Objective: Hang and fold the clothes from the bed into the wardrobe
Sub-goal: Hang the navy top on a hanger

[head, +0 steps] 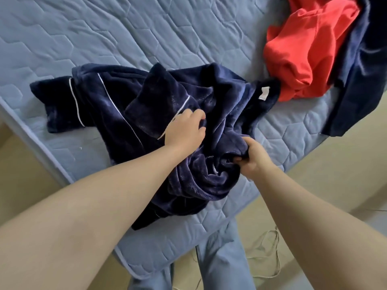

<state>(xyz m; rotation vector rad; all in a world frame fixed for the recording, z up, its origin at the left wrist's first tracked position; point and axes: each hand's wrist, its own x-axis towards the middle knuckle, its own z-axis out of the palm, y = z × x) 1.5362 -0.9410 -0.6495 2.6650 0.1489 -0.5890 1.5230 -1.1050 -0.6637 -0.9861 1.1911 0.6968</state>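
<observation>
A crumpled navy fleece garment with thin white piping [117, 105] lies on the blue quilted mattress [104, 38], near its front corner. My left hand [185, 127] rests on the middle of the garment with its fingers curled into a fold of the fleece. My right hand [251, 159] grips a bunched edge of the same garment near a zip. A white label [263, 93] shows on the garment's right end.
A red garment [307, 51] and another dark navy one [360, 76] are piled at the mattress's right side. Beige floor with a thin pale cord [270, 254] lies beyond the corner. My legs in light blue trousers [217, 264] stand at the mattress corner.
</observation>
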